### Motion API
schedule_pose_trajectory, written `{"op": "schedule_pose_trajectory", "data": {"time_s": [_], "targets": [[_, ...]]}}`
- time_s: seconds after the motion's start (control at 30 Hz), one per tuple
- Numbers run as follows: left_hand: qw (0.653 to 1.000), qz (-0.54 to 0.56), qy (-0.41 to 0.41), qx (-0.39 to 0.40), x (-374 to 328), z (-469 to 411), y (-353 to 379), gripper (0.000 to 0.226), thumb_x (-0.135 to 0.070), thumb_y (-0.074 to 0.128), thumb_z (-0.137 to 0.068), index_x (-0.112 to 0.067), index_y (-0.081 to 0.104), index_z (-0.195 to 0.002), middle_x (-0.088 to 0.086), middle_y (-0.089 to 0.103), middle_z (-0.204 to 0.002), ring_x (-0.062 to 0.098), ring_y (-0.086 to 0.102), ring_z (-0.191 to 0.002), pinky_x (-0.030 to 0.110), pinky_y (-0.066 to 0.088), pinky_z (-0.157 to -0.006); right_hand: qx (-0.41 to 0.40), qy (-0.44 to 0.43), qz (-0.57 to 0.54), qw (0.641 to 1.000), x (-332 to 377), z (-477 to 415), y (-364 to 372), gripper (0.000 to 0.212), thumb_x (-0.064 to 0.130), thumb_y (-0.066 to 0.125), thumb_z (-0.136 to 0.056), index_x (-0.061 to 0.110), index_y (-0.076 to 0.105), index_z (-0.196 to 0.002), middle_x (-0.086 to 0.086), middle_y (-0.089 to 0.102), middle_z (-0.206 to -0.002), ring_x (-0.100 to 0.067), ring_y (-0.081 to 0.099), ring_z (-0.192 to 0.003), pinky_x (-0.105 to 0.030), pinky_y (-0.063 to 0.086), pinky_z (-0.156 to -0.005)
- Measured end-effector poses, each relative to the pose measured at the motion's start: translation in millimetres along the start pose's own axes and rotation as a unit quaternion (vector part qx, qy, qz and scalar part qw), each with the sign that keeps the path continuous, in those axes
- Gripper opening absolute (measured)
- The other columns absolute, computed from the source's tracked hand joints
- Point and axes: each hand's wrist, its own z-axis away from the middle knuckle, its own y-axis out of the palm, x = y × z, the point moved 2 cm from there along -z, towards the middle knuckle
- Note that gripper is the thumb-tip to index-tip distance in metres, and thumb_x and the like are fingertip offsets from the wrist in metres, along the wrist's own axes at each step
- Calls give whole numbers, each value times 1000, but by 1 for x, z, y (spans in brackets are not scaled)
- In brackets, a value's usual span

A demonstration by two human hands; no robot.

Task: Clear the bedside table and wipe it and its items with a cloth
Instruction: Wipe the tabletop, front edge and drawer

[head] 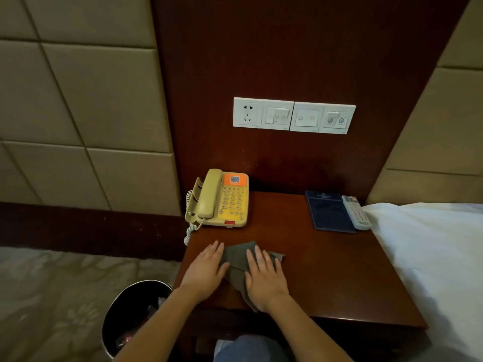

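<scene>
Cloth (239, 259) sits flat on the bedside table (326, 278), pinned under both palms: left hand (206, 271) on its left edge, right hand (264, 279) on top, fingers straight, nothing gripped. Telephone (222, 199) just beyond.

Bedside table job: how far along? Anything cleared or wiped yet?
Done: nothing visibly cleared; the telephone, blue booklet and remote sit on the table. In hand: left hand and right hand press flat on the grey cloth near the front edge. Left: move the items off, wipe them and the top.
</scene>
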Motion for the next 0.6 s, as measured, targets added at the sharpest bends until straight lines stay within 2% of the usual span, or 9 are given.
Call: {"op": "schedule_pose_trajectory", "data": {"time_s": [0.07,0.13,0.2,0.27,0.3,0.37,0.43,0.5,0.6], "targets": [[996,27,-21,-83,19,3,-14,59,-40,39,-100,-17,21,-151,1,22,-157,16,20,-144,32,18,-118,2,19,0,1000,-20,2,-4,58,38,13,-103,18,-11,-153,-3,-16,-160,-19,-10,-148,-42,-4,-120],[984,89,-89,-129,43,-4,-28,57,-38,45,-98,-14,31,-147,5,35,-151,19,33,-139,34,28,-113,6,59,5,998,-51,1,-11,58,37,13,-104,16,-11,-153,-5,-15,-160,-20,-9,-148,-42,-2,-120],[953,194,-204,-109,64,-16,-42,65,-43,48,-96,-8,29,-147,13,38,-148,28,39,-134,41,35,-109,17,109,17,994,-83,-3,-22,60,34,18,-103,11,-9,-153,-10,-14,-160,-24,-7,-148,-42,0,-120],[905,310,-282,-76,77,-34,-50,72,-45,49,-95,0,26,-146,20,37,-147,34,39,-132,42,35,-107,14,137,18,990,-101,-13,-30,64,29,27,-102,6,-3,-153,-16,-12,-159,-28,-4,-148,-41,3,-121],[885,354,-294,-69,80,-43,-52,73,-44,49,-96,3,25,-146,22,36,-147,35,38,-133,40,33,-107,2,138,-1,990,-104,-19,-33,64,26,31,-101,3,1,-152,-17,-11,-159,-28,-3,-148,-40,4,-121],[868,398,-288,-72,80,-58,-54,72,-42,48,-96,6,27,-145,23,37,-146,34,37,-134,39,31,-107,-31,127,-65,989,-95,-32,-32,62,23,34,-101,2,5,-152,-17,-8,-159,-28,-2,-148,-38,3,-121],[862,421,-273,-71,77,-74,-55,71,-44,49,-95,5,30,-143,22,41,-143,33,41,-130,38,34,-103,-73,113,-112,985,-82,-48,-25,61,33,28,-103,6,7,-153,-14,-5,-160,-26,-4,-148,-39,-1,-120],[861,433,-257,-70,74,-91,-57,74,-46,52,-93,2,30,-144,19,43,-142,32,44,-128,36,37,-96,-96,83,-96,987,-73,-66,-18,63,47,19,-102,14,4,-154,-8,-7,-161,-23,-7,-148,-39,-5,-119],[860,438,-249,-77,73,-116,-62,79,-51,54,-90,-1,28,-144,15,43,-141,29,45,-126,36,38,-95,-74,30,-63,995,-76,-98,-20,63,52,16,-101,24,0,-154,-1,-10,-161,-17,-12,-147,-39,-7,-119]]}}
